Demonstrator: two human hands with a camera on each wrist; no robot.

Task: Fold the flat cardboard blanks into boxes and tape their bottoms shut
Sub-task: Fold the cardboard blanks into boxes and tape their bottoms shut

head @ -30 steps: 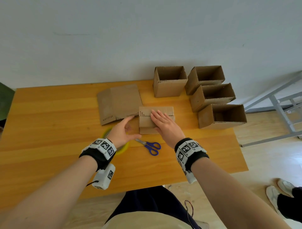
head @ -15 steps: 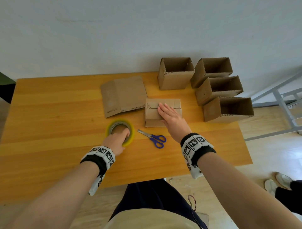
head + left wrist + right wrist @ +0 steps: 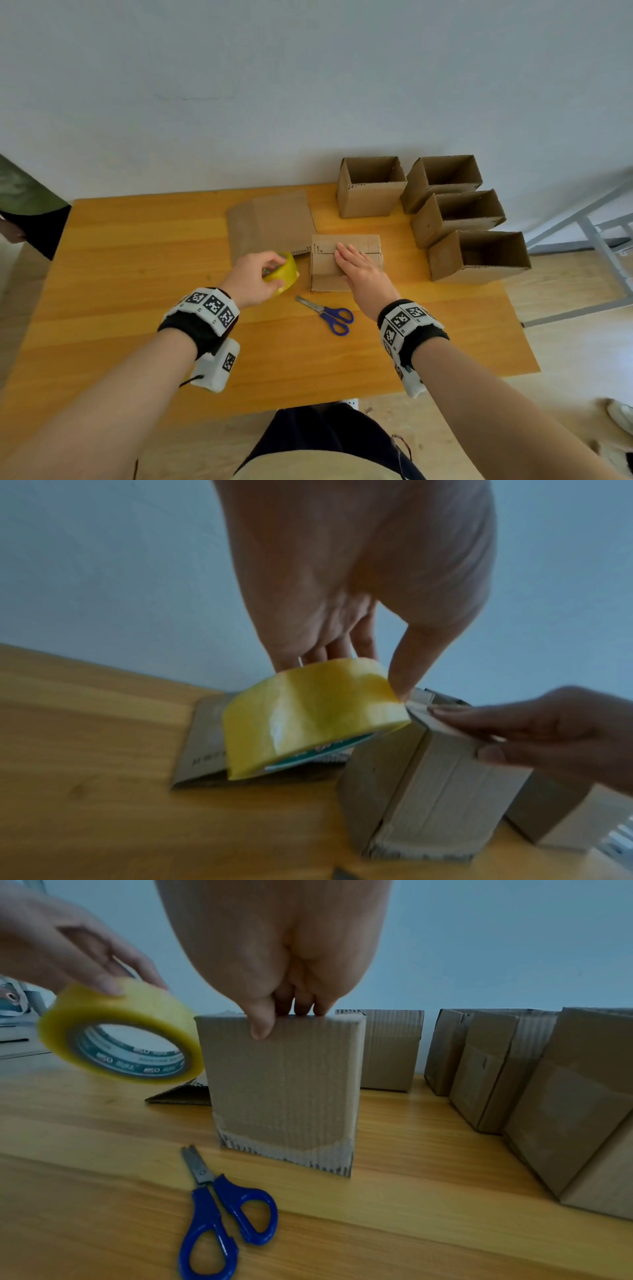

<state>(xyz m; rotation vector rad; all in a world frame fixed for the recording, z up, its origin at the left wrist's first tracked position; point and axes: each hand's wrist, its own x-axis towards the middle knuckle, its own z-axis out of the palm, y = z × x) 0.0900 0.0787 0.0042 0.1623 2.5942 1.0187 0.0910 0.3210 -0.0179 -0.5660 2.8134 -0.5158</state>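
A folded cardboard box (image 3: 327, 265) stands upside down mid-table, its bottom flaps closed on top. My right hand (image 3: 356, 267) lies flat on those flaps with straight fingers; in the right wrist view the thumb (image 3: 262, 1026) hangs over the box's near side (image 3: 284, 1085). My left hand (image 3: 260, 274) grips a yellow tape roll (image 3: 284, 274) just left of the box, lifted off the table. The left wrist view shows the tape roll (image 3: 308, 712) tilted, almost touching the box's top edge (image 3: 428, 777). A flat blank (image 3: 270, 222) lies behind the roll.
Blue-handled scissors (image 3: 329, 313) lie on the wooden table (image 3: 137, 274), in front of the box. Several finished open boxes (image 3: 370, 188) stand at the back right, one (image 3: 476, 257) near the right edge. A metal frame (image 3: 589, 233) stands on the floor to the right.
My left hand left the box's side, took hold of the tape roll lying on the table, lifted it and brought it up beside the box. The right hand stayed pressed on the flaps.
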